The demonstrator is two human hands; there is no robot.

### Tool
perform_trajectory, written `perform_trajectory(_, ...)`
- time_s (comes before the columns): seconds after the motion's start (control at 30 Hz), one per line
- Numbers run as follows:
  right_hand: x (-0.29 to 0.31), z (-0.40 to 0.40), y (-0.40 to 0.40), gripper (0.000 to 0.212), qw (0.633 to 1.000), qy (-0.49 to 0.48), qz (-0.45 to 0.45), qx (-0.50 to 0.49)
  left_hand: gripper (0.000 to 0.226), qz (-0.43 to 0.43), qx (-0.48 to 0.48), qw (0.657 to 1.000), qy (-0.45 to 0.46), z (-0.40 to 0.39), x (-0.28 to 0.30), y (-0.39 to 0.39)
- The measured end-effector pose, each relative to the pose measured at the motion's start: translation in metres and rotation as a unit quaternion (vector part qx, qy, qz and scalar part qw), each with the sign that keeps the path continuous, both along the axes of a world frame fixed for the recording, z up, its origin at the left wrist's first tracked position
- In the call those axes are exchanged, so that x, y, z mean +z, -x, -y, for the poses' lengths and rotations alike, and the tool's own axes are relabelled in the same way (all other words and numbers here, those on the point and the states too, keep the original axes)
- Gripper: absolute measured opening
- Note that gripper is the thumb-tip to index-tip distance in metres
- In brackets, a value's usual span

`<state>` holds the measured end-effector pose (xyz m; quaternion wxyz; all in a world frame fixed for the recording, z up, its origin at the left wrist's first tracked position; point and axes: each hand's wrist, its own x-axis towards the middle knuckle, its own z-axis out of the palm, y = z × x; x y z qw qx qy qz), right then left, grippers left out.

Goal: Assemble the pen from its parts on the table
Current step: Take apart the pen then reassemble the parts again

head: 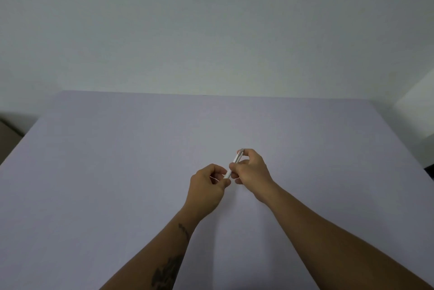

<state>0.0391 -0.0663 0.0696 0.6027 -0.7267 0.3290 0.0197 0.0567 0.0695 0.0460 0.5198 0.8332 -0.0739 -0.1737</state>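
Observation:
A slim white pen (235, 161) with a grey clip end is held above the middle of the table, slanting from lower left up to the right. My right hand (252, 169) grips its upper part, fingers wrapped around the barrel and thumb near the clip end. My left hand (207, 185) pinches the pen's lower end between thumb and fingertips. The lower tip is hidden inside my left fingers. No loose parts show on the table.
The pale lilac table (117, 184) fills the lower half of the view. A plain white wall (211, 31) rises behind its far edge. A dark object (7, 134) sits beyond the left edge, and a white block (418, 111) at the right.

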Motion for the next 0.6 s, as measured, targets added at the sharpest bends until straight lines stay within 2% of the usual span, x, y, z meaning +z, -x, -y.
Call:
perform_trajectory(0.1,0.000,0.003,0.002,0.038,1.000,0.007,0.005,-0.019,0.007,-0.010,-0.007,1.000,0.001,-0.001,-0.003,0.001)
perform_trajectory(0.27,-0.002,0.005,0.006,0.026,0.999,-0.030,0.005,-0.034,0.007,-0.002,0.007,1.000,0.015,0.003,0.000,0.004)
perform_trajectory(0.4,0.001,0.009,0.007,0.023,0.996,0.035,0.031,-0.071,0.019,0.146,0.044,0.988,0.002,-0.001,0.000,0.012)
perform_trajectory(0.5,-0.004,0.023,0.012,0.032,0.991,0.130,-0.010,-0.026,0.033,0.212,0.014,0.975,-0.061,-0.016,-0.012,0.011)
perform_trajectory(0.6,-0.015,0.030,0.025,0.038,0.965,0.229,-0.103,0.080,0.046,0.202,-0.063,0.958,-0.192,-0.024,-0.027,0.007)
